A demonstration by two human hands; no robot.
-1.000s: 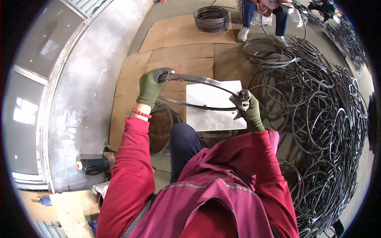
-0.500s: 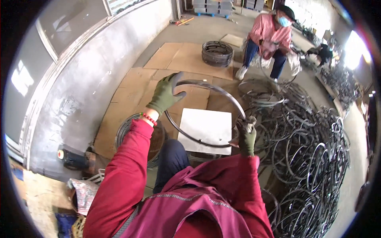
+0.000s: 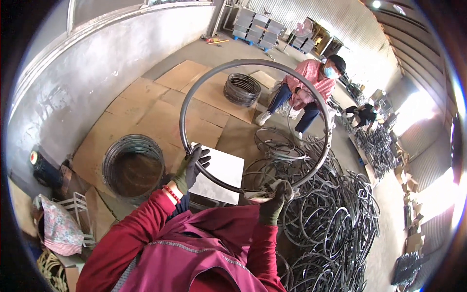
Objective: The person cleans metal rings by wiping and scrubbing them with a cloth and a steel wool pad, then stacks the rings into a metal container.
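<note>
Watching remotely, I see the large black ring raised and tilted, its lower rim crossing in front of the white board. Left hand at lower-left rim, fingers spread. Right hand bunches a cloth at lower-right rim; exact pinch hidden. My worry: loose left support, so a hard tug could swing the ring into the tangled pile.
</note>
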